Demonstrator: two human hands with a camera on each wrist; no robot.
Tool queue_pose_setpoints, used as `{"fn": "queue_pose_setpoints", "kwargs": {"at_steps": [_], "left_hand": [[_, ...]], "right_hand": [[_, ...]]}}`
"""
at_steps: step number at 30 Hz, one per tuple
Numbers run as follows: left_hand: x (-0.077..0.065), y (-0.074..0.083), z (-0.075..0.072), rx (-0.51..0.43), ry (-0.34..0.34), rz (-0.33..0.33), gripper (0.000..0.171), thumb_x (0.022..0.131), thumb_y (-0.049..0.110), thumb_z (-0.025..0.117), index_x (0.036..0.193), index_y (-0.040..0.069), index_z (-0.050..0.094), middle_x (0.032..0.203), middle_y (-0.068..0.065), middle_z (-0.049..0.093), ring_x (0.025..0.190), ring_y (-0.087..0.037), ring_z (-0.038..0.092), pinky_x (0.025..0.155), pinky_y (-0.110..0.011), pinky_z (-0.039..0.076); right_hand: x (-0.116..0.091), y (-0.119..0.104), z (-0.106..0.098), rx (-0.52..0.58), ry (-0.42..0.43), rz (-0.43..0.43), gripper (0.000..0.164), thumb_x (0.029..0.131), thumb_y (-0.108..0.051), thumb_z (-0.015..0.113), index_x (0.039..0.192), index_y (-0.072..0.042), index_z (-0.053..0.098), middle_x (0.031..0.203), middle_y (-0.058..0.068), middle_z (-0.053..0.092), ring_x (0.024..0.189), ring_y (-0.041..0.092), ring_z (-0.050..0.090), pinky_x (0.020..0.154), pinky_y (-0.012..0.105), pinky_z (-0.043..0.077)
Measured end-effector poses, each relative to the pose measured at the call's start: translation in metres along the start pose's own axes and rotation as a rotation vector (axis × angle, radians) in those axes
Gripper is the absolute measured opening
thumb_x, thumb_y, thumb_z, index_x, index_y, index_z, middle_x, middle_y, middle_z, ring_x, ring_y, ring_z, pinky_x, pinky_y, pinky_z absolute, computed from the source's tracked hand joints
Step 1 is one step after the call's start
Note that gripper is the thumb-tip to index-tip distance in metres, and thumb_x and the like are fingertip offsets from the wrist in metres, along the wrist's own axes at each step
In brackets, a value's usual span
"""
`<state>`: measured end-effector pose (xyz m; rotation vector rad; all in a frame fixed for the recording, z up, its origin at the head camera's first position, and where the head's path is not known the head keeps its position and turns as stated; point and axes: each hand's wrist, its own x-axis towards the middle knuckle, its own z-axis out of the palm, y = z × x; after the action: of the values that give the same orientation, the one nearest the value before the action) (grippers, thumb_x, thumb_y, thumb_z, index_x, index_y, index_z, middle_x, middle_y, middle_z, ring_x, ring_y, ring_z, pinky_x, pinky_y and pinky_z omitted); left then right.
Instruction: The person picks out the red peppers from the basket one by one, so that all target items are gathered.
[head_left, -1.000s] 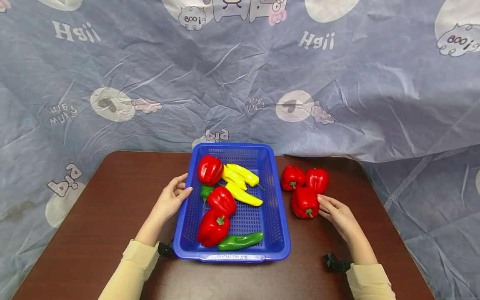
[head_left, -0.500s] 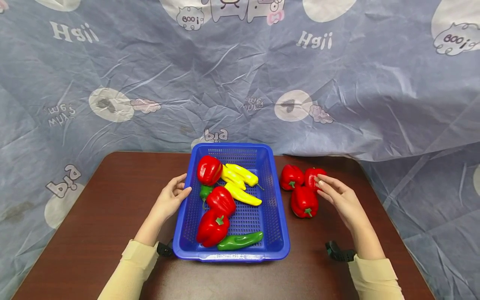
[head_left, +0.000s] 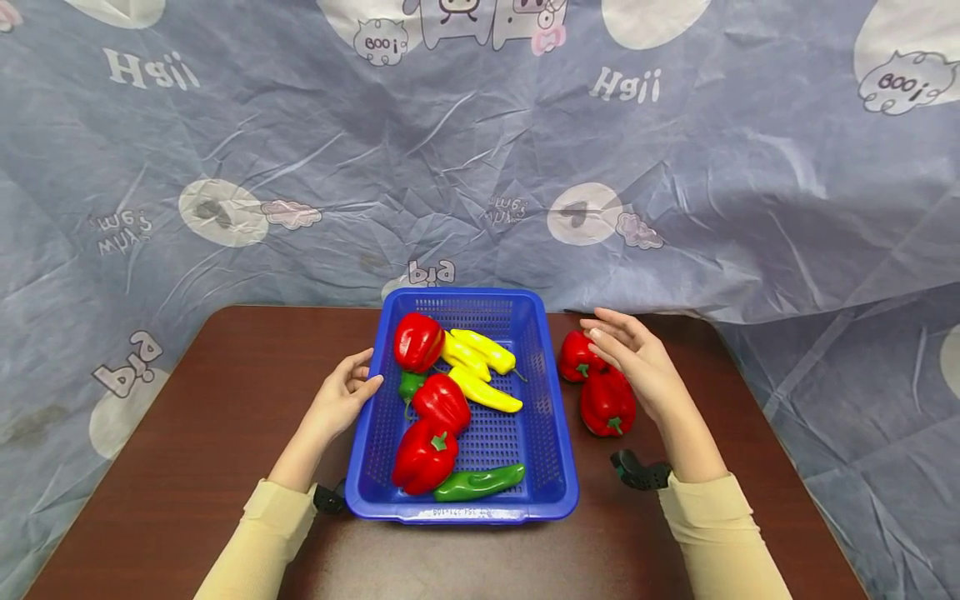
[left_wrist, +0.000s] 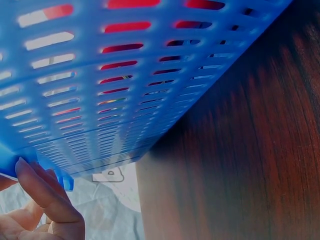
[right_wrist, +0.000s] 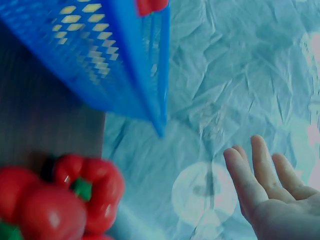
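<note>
My left grip [head_left: 343,396] is clamped on the left rim of a blue basket [head_left: 465,510] on a dark brown counter [head_left: 225,417]. My right grip [head_left: 633,358] holds nothing, fingers apart, near the red bell peppers [head_left: 607,404] that lie just right of the basket, partly hidden by my hand. Inside the basket, three more red ones [head_left: 425,456] line the left side, yellow peppers [head_left: 487,390] lie toward the far middle, and a long green pepper [head_left: 480,482] lies at the near end.

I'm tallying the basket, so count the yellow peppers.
3, all in the blue basket: the far yellow pepper, the middle yellow pepper and the near yellow pepper. Any underneath would be hidden.
</note>
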<state>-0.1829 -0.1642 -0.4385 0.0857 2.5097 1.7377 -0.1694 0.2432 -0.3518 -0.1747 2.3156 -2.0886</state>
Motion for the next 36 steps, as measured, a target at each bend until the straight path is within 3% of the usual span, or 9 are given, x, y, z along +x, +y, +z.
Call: {"fn": "queue_pose_setpoints", "kwargs": {"at_steps": [4,10,16,19,36], "left_hand": [[0.0,0.0,0.0,0.005,-0.004,-0.005,0.054,0.098,0.008,0.059,0.147,-0.004,0.037,0.112,-0.02,0.055,0.08,-0.003,0.058,0.069,-0.017,0.052],[0.0,-0.001,0.001,0.01,0.003,-0.003,0.055,0.098,0.008,0.06,0.147,-0.004,0.038,0.11,-0.02,0.056,0.078,0.0,0.058,0.068,-0.017,0.052],[0.0,-0.001,0.001,0.002,0.008,-0.001,0.054,0.098,0.007,0.06,0.146,-0.004,0.039,0.11,-0.021,0.056,0.076,0.002,0.058,0.068,-0.017,0.052],[0.0,-0.001,0.002,-0.002,0.011,0.001,0.054,0.097,0.007,0.06,0.146,-0.004,0.039,0.11,-0.021,0.056,0.076,0.002,0.058,0.068,-0.017,0.051],[0.0,0.001,0.002,-0.014,0.016,-0.012,0.057,0.098,0.009,0.06,0.148,-0.003,0.037,0.111,-0.02,0.056,0.076,0.001,0.058,0.068,-0.018,0.052]], "right_hand": [[0.009,-0.009,0.017,-0.037,-0.009,-0.002,0.057,0.099,-0.023,0.06,0.146,0.0,0.038,0.128,0.004,0.061,0.109,-0.001,0.062,0.098,0.02,0.049],[0.019,-0.014,0.044,-0.101,-0.053,-0.001,0.054,0.099,-0.024,0.061,0.146,-0.005,0.042,0.14,0.02,0.054,0.119,0.011,0.06,0.1,0.022,0.048],[0.025,-0.01,0.071,-0.15,-0.097,0.021,0.051,0.096,-0.022,0.064,0.143,-0.009,0.047,0.137,0.017,0.059,0.126,0.028,0.057,0.108,0.042,0.043],[0.028,-0.008,0.083,-0.16,-0.12,0.03,0.051,0.096,-0.021,0.065,0.142,-0.008,0.048,0.136,0.017,0.059,0.126,0.03,0.056,0.108,0.046,0.042],[0.042,0.013,0.131,-0.285,-0.197,0.093,0.053,0.092,-0.028,0.069,0.137,-0.007,0.053,0.136,0.016,0.059,0.124,0.031,0.058,0.1,0.043,0.051]]}}
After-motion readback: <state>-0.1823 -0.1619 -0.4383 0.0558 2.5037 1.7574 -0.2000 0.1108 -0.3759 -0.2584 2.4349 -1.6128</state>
